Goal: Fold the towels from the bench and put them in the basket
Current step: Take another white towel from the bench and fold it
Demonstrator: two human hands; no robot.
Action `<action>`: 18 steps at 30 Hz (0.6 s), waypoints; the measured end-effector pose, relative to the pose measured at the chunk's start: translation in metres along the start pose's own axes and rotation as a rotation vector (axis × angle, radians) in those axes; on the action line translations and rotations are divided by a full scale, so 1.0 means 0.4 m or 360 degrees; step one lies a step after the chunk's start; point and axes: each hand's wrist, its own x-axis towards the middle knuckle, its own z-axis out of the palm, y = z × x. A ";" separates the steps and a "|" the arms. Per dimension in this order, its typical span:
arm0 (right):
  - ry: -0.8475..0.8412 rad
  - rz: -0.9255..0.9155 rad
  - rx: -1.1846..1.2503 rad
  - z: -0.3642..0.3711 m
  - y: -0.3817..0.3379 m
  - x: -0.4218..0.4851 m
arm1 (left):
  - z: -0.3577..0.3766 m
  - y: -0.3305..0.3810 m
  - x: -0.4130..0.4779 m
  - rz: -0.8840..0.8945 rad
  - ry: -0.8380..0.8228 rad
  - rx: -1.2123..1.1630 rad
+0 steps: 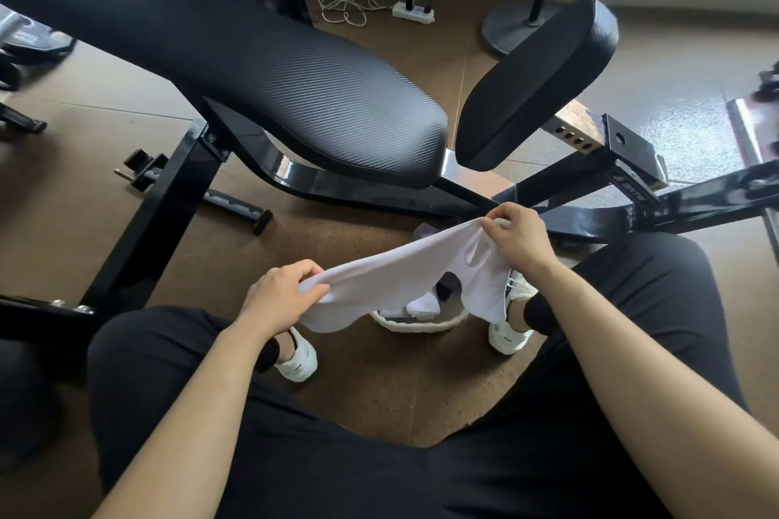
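White towel [404, 278] pinched taut between left hand [281, 292] and right hand [519, 239], hiding most of basket [417, 324] below

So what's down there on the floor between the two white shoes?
In the head view, a white basket sits between the shoes, with folded white towels inside. The towel held in both hands hangs over it.
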 end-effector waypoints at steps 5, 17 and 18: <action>0.0060 0.0061 0.0038 -0.001 0.007 0.006 | 0.004 -0.001 0.004 -0.0075 0.0023 -0.0468; -0.0248 -0.0026 0.0231 0.044 -0.051 -0.075 | 0.008 0.079 -0.005 -0.0112 0.0152 -0.1347; -0.0319 -0.0028 0.0289 0.052 -0.056 -0.087 | 0.012 0.088 -0.006 -0.0107 0.0128 -0.1365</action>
